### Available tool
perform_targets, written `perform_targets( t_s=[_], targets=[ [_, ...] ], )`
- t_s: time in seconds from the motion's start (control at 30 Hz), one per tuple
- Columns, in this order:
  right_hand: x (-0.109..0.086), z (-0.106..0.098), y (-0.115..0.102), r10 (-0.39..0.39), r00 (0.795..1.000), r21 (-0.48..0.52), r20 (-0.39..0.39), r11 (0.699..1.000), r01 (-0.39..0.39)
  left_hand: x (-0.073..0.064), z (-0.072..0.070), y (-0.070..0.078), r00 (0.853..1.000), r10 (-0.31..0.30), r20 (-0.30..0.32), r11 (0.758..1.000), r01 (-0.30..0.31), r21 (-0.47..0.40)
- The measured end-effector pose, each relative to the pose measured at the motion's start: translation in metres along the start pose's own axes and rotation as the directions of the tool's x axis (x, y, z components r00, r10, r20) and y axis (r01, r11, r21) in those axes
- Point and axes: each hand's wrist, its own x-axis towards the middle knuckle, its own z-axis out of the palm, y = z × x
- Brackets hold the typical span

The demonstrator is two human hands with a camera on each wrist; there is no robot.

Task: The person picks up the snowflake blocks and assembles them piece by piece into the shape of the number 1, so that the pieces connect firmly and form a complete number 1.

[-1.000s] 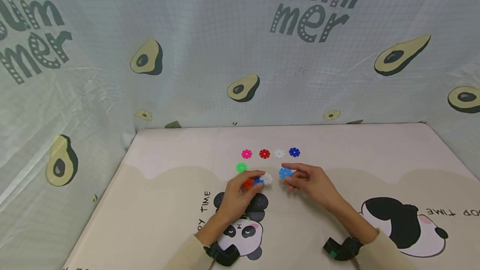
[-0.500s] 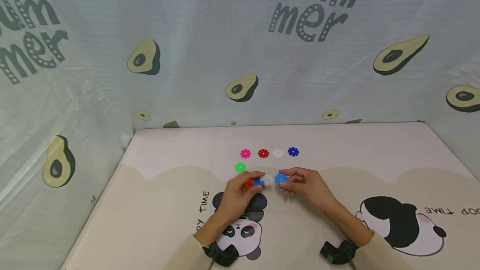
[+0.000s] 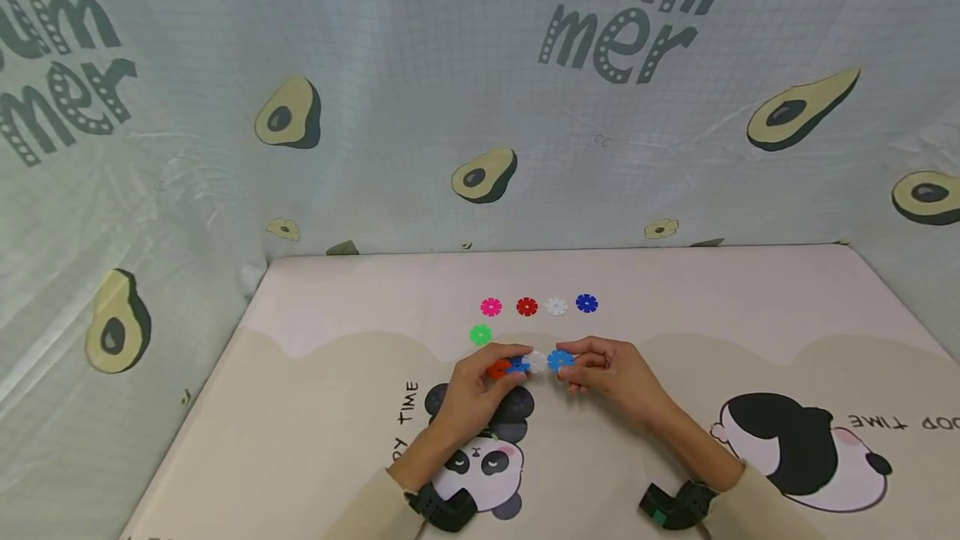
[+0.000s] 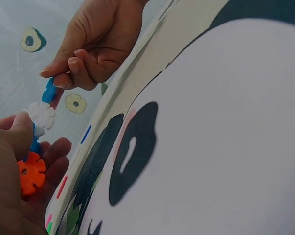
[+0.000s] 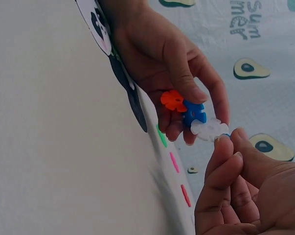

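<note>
My left hand (image 3: 477, 390) pinches a joined row of notched plastic snowflake discs between thumb and fingers. In that row are an orange disc (image 4: 33, 173), a blue disc (image 5: 194, 114) and a white disc (image 4: 41, 116), the white one at the end facing my right hand. Thumb and fingertips of my right hand (image 3: 611, 373) pinch a light blue snowflake disc (image 3: 560, 359). Its edge meets the white disc's rim in the left wrist view. Both hands are raised over the table, close together; fingers partly cover the blue and light blue discs.
Beyond the hands, a pink disc (image 3: 491, 307), a red disc (image 3: 527, 307), a white loose disc (image 3: 557, 307) and a dark blue disc (image 3: 587, 303) lie in a row. A green disc (image 3: 481, 334) lies nearer. The tablecloth (image 3: 315, 432) has panda prints; a printed curtain hangs behind.
My right hand has moved left and slightly nearer with the light blue disc, bringing it from apart to the white disc's edge. My left hand has stayed nearly still.
</note>
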Motion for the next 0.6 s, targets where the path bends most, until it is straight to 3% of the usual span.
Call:
perform_targets(
  t_s=[0.2,0.47,0.6],
  targets=[
    [0.0,0.0,0.002,0.014,1.0,0.027,0.011,1.0,-0.015,-0.006,0.005,-0.031,1.0,0.005,0.02,1.0,-0.005,0.0],
    [0.001,0.001,0.004,0.019,1.0,0.046,0.013,0.999,-0.02,-0.006,0.005,-0.03,0.999,-0.024,0.035,1.0,0.024,-0.005],
    [0.0,0.002,0.004,0.016,1.0,0.059,0.02,0.998,-0.017,-0.004,0.003,-0.018,0.999,-0.031,0.035,1.0,0.031,-0.003]
  ],
)
